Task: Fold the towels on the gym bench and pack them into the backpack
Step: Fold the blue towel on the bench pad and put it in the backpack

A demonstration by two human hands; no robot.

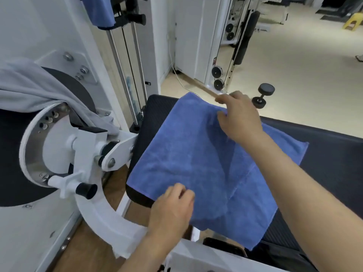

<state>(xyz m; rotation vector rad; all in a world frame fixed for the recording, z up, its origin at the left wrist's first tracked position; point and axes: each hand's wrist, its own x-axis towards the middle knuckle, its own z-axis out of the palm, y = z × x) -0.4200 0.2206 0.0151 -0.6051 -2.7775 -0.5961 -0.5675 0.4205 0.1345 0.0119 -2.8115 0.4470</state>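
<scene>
A: What's the towel [198, 160] like?

B: Blue terry, soft nap, folded into a rough square with a second layer's hem showing as a diagonal line toward the near right. It lies flat on the bench [157, 112], whose black pad has a fine textured weave and rounded corners.

A: And the hands?

B: The left hand [172, 209] sits at the near left edge, fingers curled, pinching the cloth there. The right hand [238, 114] is at the far corner, fingers bent over the edge and gripping it.

A: Anything else around?

B: A grey cloth [35, 91] draped over the white steel machine [64, 146] at left, another blue towel [102, 12] hanging above, and a black round-headed dumbbell [263, 96] on the pale floor.
</scene>
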